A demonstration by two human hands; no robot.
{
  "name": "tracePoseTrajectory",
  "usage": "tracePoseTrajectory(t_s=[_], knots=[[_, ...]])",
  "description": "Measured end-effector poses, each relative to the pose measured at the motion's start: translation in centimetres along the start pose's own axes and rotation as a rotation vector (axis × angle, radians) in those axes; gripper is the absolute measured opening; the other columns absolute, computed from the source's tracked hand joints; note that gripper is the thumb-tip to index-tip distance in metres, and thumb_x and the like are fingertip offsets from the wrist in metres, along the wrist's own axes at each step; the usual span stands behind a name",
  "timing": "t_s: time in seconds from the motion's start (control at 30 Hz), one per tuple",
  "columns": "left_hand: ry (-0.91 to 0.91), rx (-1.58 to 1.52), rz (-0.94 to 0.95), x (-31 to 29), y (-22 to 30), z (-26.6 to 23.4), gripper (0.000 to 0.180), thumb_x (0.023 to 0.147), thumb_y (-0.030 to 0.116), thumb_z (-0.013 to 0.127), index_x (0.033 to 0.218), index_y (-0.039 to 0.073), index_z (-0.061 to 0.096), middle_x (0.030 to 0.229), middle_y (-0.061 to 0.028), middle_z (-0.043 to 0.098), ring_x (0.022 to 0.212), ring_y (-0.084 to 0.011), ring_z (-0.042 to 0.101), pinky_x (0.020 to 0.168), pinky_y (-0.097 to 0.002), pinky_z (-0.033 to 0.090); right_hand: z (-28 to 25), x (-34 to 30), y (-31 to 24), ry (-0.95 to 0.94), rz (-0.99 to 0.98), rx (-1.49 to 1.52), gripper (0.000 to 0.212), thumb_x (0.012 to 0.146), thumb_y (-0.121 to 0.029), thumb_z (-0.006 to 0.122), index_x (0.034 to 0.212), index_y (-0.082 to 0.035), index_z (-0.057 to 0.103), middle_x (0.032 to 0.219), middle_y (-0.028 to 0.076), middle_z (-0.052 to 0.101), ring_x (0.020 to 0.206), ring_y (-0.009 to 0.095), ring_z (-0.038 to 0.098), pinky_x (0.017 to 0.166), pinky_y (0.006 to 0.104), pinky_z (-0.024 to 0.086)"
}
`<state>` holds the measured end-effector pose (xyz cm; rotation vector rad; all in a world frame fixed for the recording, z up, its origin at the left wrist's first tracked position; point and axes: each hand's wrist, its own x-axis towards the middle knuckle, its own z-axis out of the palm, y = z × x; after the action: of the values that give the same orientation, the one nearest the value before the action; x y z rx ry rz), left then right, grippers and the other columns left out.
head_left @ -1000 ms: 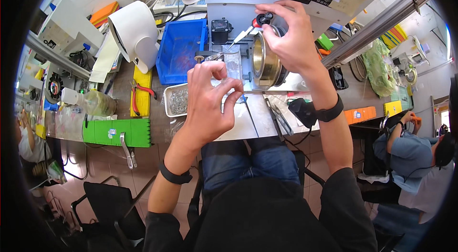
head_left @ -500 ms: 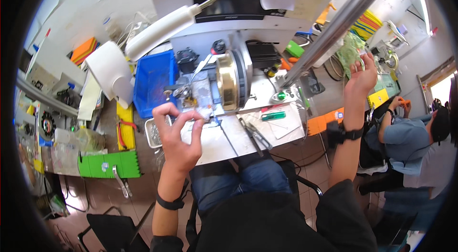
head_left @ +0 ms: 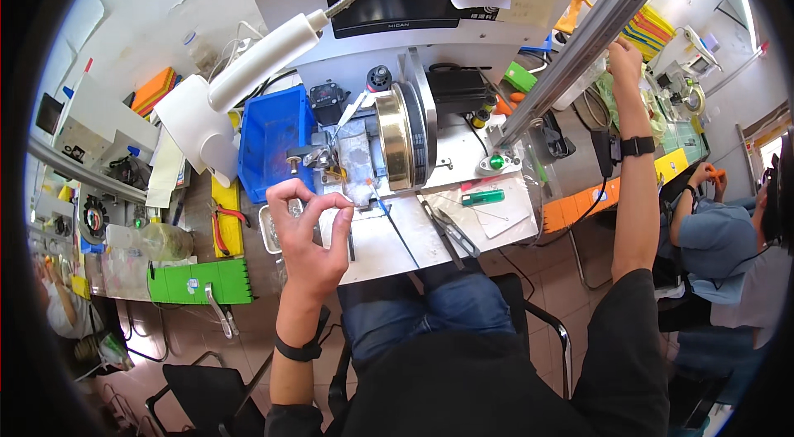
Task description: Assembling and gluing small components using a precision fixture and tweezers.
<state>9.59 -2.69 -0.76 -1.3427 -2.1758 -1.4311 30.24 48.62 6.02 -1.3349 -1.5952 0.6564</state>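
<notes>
My left hand [head_left: 311, 240] is raised over the front left of the white work board [head_left: 380, 251]. Its thumb and bent index finger come together in a pinch; anything between them is too small to make out. Just beyond it stands a small metal fixture [head_left: 327, 162], beside a brass-coloured wheel [head_left: 395, 139]. My right arm stretches far to the right. My right hand [head_left: 625, 62] is closed, its fingertips partly hidden, near a stack of yellow and orange sheets [head_left: 648, 33] and above a crumpled light-green plastic bag [head_left: 608, 94]. Whatever it grips does not show.
A blue bin [head_left: 269, 135] and a white lamp [head_left: 265, 65] stand at the left. Tweezers [head_left: 451, 232] and a green-handled tool [head_left: 482, 198] lie on the board. A slanted metal post [head_left: 571, 48] rises beside my right arm. Another person [head_left: 715, 222] sits at the right.
My right hand has moved farther away and upward, from beside the green bag toward the yellow and orange stack. My left hand keeps its pinched pose. The whole view has shifted slightly.
</notes>
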Motion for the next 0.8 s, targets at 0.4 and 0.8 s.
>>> tracePoseTrajectory(t_s=[0.4, 0.8], knots=[[0.001, -0.013, -0.015, 0.0, -0.4, -0.1, 0.011, 0.075, 0.008, 0.074, 0.085, 0.008, 0.069, 0.096, -0.0091, 0.037, 0.094, -0.0253, 0.044, 0.086, -0.0349, 0.037, -0.9, 1.4, 0.4, 0.272, -0.244, 0.067, 0.041, 0.082, -0.031, 0.078, 0.105, 0.002, 0.071, 0.092, 0.007, 0.072, 0.076, 0.016, 0.063, 0.072, 0.0312, 0.048], [0.005, -0.033, -0.030, -0.5, -1.2, -0.2, 0.012, 0.074, 0.007, 0.076, 0.083, 0.008, 0.069, 0.099, -0.0084, 0.037, 0.095, -0.0240, 0.045, 0.086, -0.0334, 0.038, -7.6, -23.0, -6.7, -0.216, -0.099, 1.008, 0.034, 0.101, -0.028, 0.051, 0.113, 0.004, 0.058, 0.068, -0.001, 0.046, 0.052, 0.007, 0.034, 0.049, 0.0240, 0.027]])
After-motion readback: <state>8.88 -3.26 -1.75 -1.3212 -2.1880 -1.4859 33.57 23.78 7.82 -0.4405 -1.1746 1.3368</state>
